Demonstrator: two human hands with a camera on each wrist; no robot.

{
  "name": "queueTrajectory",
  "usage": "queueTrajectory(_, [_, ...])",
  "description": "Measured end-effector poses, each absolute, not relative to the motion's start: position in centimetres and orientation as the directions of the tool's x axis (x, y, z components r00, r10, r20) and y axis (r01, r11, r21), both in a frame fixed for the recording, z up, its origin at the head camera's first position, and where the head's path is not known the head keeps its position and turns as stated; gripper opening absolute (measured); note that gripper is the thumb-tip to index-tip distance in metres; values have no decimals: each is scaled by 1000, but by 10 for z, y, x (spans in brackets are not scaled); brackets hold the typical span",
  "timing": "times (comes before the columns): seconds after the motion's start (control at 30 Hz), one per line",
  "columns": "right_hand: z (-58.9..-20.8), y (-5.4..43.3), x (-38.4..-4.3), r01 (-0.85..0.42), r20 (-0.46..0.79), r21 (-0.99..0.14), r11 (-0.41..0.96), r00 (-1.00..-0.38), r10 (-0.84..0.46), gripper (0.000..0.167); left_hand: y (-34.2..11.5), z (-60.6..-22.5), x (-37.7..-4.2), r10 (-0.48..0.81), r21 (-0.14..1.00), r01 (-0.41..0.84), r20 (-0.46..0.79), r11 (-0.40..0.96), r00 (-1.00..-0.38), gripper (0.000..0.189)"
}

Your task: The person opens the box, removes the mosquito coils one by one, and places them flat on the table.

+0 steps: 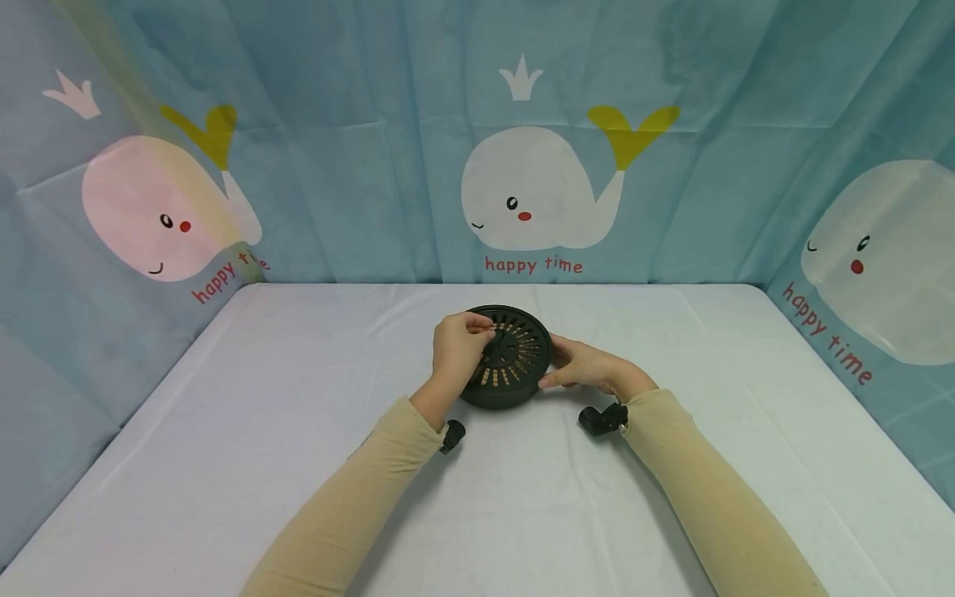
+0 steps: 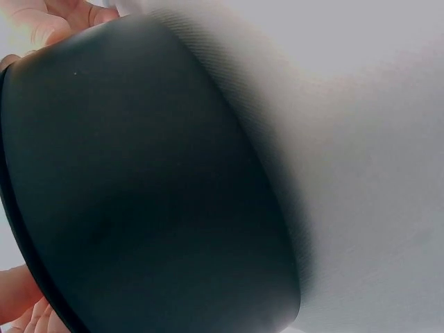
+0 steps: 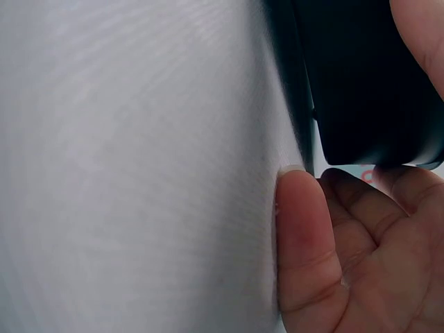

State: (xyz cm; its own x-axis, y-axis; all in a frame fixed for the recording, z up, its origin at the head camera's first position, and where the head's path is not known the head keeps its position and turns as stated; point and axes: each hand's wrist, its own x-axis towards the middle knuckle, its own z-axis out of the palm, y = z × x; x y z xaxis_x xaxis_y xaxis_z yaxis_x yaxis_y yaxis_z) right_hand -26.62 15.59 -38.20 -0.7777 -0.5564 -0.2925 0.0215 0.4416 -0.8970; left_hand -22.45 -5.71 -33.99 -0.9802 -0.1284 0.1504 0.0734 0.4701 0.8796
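A round black mosquito coil holder (image 1: pixel 498 396) sits on the white table, its slotted lid (image 1: pixel 515 352) facing up. Tan stripes show through the slots. My left hand (image 1: pixel 457 352) is over the lid's left side, thumb and fingertips brought together in a pinch near its middle; a small dark piece shows at the tips. From the right, my right hand (image 1: pixel 593 366) grips the side wall, thumb in front and fingers farther back. The dark wall (image 2: pixel 152 173) fills much of the left wrist view. Low beside the wall are the right hand's fingers (image 3: pixel 305 236) in the right wrist view.
White cloth (image 1: pixel 261 431) covers the table around the holder. Blue curtains (image 1: pixel 358 191) with whale prints stand along the back and both sides. A black wrist camera (image 1: pixel 603 419) hangs under the right wrist, another (image 1: pixel 453 436) under the left.
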Motion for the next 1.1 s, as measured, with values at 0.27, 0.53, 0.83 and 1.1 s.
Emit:
queueTrajectory(0.27, [-382, 157, -266, 16, -288, -897, 442, -780, -556, 96, -59, -339, -226, -107, 880, 68, 133, 470, -985, 10])
queueTrajectory(0.53, [-383, 157, -267, 14, -287, -898, 439, -776, -562, 97, -61, -337, -229, -81, 854, 30, 84, 519, -993, 12])
queueTrajectory(0.83, [-383, 157, -267, 16, -287, -897, 442, -781, -555, 97, -57, -334, -227, -117, 871, 4, 70, 490, -991, 15])
queueTrajectory(1.1, [-382, 157, -266, 17, -287, -901, 433, -772, -568, 96, -57, -335, -227, -128, 876, 10, 81, 481, -988, 17])
